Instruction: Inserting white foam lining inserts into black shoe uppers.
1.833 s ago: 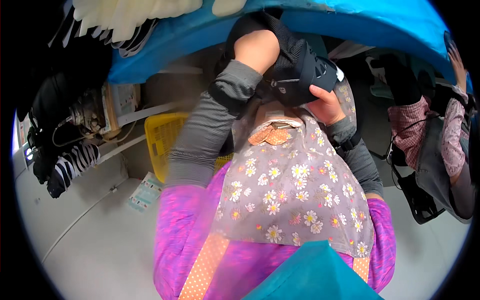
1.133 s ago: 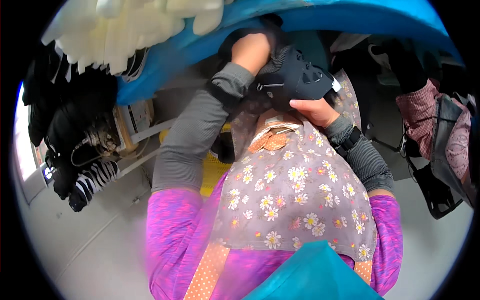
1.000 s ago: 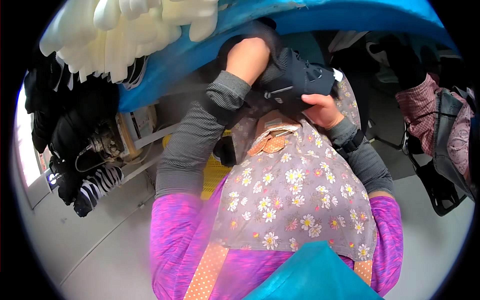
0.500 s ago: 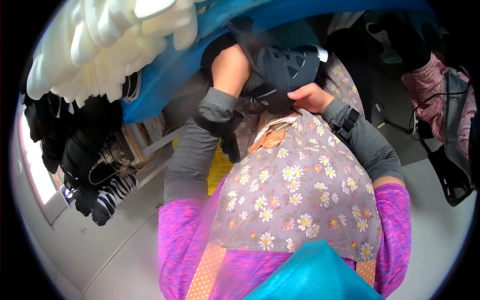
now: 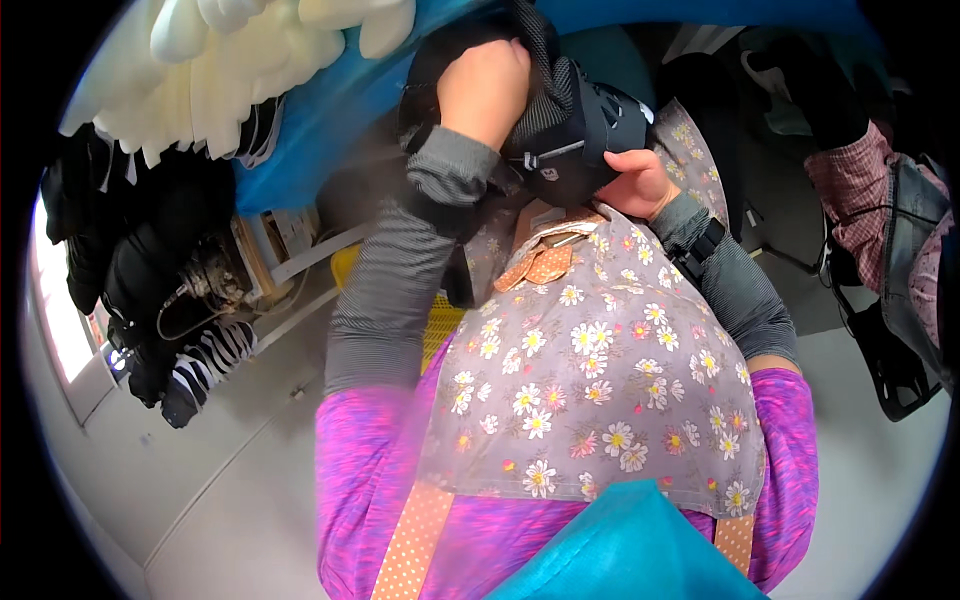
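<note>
Left hand point(image 5: 485, 95): clamping on the ribbed cloth at the left end of the dark fabric piece; back of the hand facing up, fingertips hiding from view.
Right hand point(image 5: 640, 185): pinching the near right edge of the same piece, thumb lying on top, fingers mostly hiding behind.
Dark fabric piece point(image 5: 590, 125): hanging between both hands above the lap, showing cut-outs, a pale strip and a white tab at its right end.
Wristband point(image 5: 706, 240): circling the right wrist, black, over a grey striped sleeve point(image 5: 750, 300).
Apron point(image 5: 600, 400): covering the lap, grey with daisies.
Yellow basket point(image 5: 440, 325): showing partly behind the left forearm.
Blue cover point(image 5: 300, 160): spreading beyond the hands.
Cream rounded pieces point(image 5: 230, 85): crowding the upper left.
Striped bundle point(image 5: 210, 360): sitting at far left, black and white.
Co-worker's checked garment point(image 5: 845, 185): appearing at right.
</note>
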{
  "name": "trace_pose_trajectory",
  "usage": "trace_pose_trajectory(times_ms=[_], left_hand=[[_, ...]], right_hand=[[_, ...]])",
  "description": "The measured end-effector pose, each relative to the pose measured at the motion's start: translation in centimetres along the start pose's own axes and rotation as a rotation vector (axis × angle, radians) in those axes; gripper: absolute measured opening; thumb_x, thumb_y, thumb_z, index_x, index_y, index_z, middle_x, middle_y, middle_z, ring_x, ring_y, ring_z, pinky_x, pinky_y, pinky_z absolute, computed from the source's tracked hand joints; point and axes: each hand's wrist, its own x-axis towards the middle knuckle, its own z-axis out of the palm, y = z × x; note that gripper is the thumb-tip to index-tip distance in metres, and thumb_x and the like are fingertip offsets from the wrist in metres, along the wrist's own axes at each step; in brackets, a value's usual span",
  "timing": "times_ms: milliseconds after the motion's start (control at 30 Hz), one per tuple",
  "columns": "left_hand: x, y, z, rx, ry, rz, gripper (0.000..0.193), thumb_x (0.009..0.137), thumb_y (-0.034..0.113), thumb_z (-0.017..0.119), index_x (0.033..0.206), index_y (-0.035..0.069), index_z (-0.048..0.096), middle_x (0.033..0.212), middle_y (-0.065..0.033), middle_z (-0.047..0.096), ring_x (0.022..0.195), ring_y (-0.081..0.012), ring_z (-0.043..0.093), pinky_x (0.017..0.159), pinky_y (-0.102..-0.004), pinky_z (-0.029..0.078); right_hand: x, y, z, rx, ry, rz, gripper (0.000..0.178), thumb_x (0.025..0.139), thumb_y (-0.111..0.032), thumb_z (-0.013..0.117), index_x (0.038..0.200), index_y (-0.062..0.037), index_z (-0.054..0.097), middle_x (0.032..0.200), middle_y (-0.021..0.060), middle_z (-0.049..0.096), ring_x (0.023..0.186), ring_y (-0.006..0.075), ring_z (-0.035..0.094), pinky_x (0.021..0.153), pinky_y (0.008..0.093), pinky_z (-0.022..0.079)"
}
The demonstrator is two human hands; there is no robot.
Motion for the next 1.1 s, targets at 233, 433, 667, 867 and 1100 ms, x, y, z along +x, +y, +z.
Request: trace_pose_trajectory(times_ms=[233,433,667,867,1100], left_hand=[[1.5,-3.0,1.9,0.036,-0.190,0.155,0.018,0.084,0.016,0.056,0.085,0.005,0.070,0.083,-0.0202,0.070,0.077,-0.0391,0.069,0.067,-0.0473,0.057],[2.0,-3.0,4.3,0.007,-0.237,0.246,0.013,0.080,0.012,0.062,0.084,0.003,0.069,0.082,-0.0199,0.069,0.076,-0.0388,0.068,0.067,-0.0462,0.057],[0.9,-3.5,3.8,-0.053,-0.082,0.176,0.019,0.085,0.019,0.059,0.078,0.004,0.068,0.076,-0.0211,0.067,0.071,-0.0403,0.067,0.064,-0.0480,0.055],[1.0,0.6,-1.7,-0.054,0.076,0.041,0.039,0.095,0.030,0.052,0.070,0.004,0.066,0.067,-0.0222,0.064,0.065,-0.0417,0.065,0.061,-0.0504,0.053],[-0.9,-1.7,2.2,-0.158,-0.075,-0.033,0.031,0.093,0.028,0.054,0.080,0.004,0.068,0.077,-0.0224,0.068,0.074,-0.0403,0.067,0.064,-0.0480,0.055]], right_hand=[[0.1,0.5,-1.3,-0.096,0.193,-0.072,0.052,0.095,-0.019,0.053,0.143,-0.0012,0.045,0.143,0.0150,0.051,0.132,0.0322,0.048,0.115,0.0482,0.031],[0.1,0.8,-1.2,-0.093,0.243,-0.058,0.052,0.096,-0.021,0.054,0.142,0.0000,0.044,0.142,0.0165,0.052,0.131,0.0321,0.049,0.114,0.0474,0.032],[-0.2,0.2,0.0,-0.015,0.107,-0.029,0.043,0.096,-0.012,0.056,0.136,0.0006,0.051,0.134,0.0140,0.058,0.125,0.0263,0.054,0.111,0.0424,0.038],[-0.6,-0.5,1.9,-0.130,0.007,-0.130,0.045,0.091,-0.004,0.054,0.135,0.0009,0.053,0.135,0.0144,0.059,0.125,0.0275,0.054,0.110,0.0409,0.038],[-0.6,-0.4,0.7,-0.137,0.110,-0.060,0.045,0.090,-0.005,0.058,0.135,0.0007,0.053,0.131,0.0129,0.061,0.122,0.0260,0.056,0.108,0.0406,0.040]])
